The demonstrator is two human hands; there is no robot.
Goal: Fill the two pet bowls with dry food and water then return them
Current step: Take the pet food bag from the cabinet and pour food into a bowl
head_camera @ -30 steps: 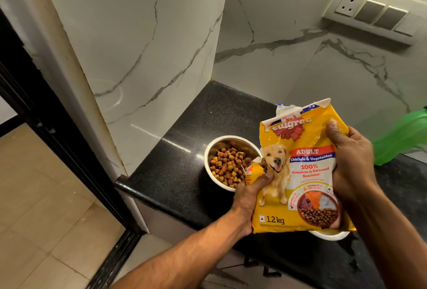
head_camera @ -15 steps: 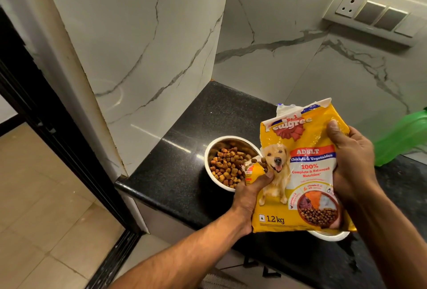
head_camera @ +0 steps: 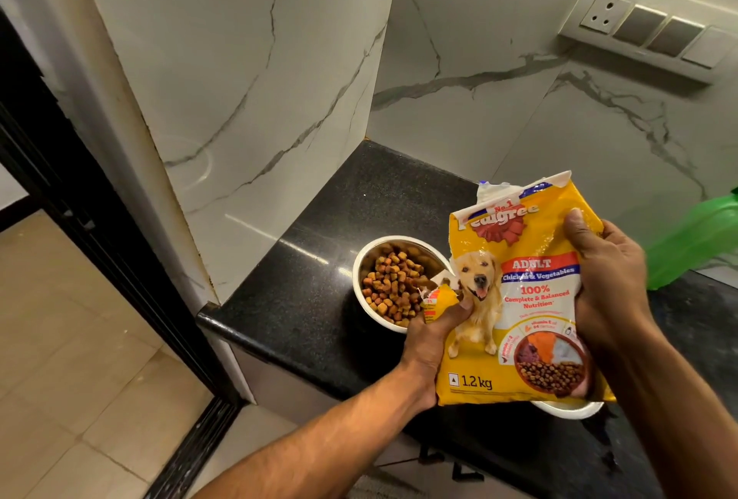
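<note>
A yellow dog food bag (head_camera: 531, 299) is held upright over the black counter (head_camera: 303, 299). My left hand (head_camera: 429, 342) grips its lower left edge near a torn corner. My right hand (head_camera: 607, 279) grips its right side, thumb on the front. Left of the bag stands a white-rimmed steel bowl (head_camera: 365, 259) holding brown and orange kibble (head_camera: 393, 287). A second white bowl (head_camera: 567, 410) shows only a sliver of rim below the bag; its contents are hidden.
A green plastic bottle (head_camera: 695, 239) lies at the right against the marble wall. A switch plate (head_camera: 647, 25) sits on the wall above. The counter's edge drops to a tiled floor (head_camera: 72, 338) on the left, beside a black door frame (head_camera: 80, 211).
The bag and both hands have stayed almost still. The kibble pile in the bowl looks much the same.
</note>
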